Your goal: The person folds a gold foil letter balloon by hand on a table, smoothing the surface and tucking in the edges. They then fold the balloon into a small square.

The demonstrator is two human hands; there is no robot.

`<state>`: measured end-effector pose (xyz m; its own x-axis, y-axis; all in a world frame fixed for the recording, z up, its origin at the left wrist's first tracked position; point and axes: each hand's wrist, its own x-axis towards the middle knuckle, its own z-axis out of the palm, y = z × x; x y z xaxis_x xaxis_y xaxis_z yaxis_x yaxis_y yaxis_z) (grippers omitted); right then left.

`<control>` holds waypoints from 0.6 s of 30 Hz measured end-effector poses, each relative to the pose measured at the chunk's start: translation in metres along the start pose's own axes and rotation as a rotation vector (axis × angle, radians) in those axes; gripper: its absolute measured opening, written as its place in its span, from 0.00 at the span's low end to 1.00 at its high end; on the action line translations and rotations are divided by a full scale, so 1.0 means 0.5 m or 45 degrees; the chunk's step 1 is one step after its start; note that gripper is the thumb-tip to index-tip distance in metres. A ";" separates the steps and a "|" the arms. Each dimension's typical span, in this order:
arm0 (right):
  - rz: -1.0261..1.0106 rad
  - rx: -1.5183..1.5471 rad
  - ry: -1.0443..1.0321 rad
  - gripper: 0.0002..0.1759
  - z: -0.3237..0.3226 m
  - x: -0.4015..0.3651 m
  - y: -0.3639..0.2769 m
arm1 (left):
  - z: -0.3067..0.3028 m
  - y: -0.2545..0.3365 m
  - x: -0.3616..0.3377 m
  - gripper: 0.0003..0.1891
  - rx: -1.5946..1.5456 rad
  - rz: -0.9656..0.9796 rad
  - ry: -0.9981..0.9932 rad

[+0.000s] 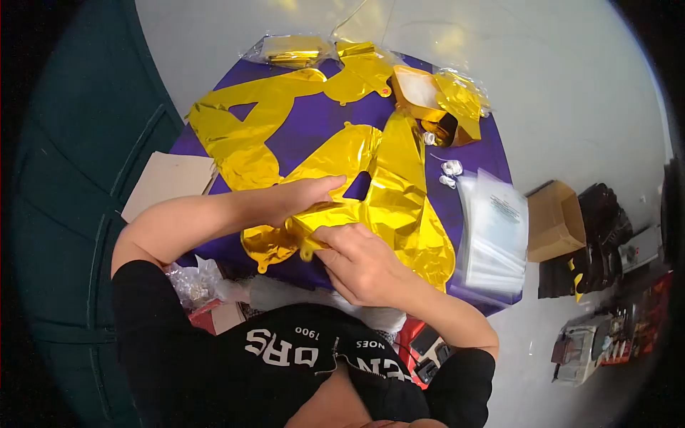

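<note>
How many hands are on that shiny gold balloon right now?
2. The left hand holds the gold balloon from the left; the right hand pinches its near edge. No other hands show.

Bright, even overhead light. Glare flashes off the crinkled gold foil balloons [371, 171]. Fisheye distortion bends the edges, and the corners go black.

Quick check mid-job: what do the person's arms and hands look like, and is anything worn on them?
The forearms are bare below the short sleeves of a black top with white lettering across the front. The left hand and right hand are ungloved. No watch, ring or bracelet shows on the wrists or fingers.
</note>
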<state>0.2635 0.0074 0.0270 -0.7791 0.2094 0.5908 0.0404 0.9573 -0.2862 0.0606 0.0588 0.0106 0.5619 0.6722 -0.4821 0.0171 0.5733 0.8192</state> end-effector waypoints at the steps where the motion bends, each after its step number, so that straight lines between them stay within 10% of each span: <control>1: -0.002 -0.004 -0.027 0.15 0.016 -0.007 -0.001 | 0.015 0.001 -0.020 0.27 0.065 0.096 0.036; 4: 0.022 -0.006 -0.052 0.17 0.051 -0.025 -0.009 | -0.025 -0.022 -0.020 0.18 0.779 0.439 0.002; 18: 0.187 -0.163 0.042 0.34 -0.021 -0.080 -0.015 | 0.003 -0.013 -0.010 0.08 0.386 0.269 0.269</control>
<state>0.3009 -0.0062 0.0137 -0.7382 0.3534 0.5746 0.2332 0.9329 -0.2743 0.0589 0.0515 0.0082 0.3976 0.8597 -0.3208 0.1796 0.2700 0.9460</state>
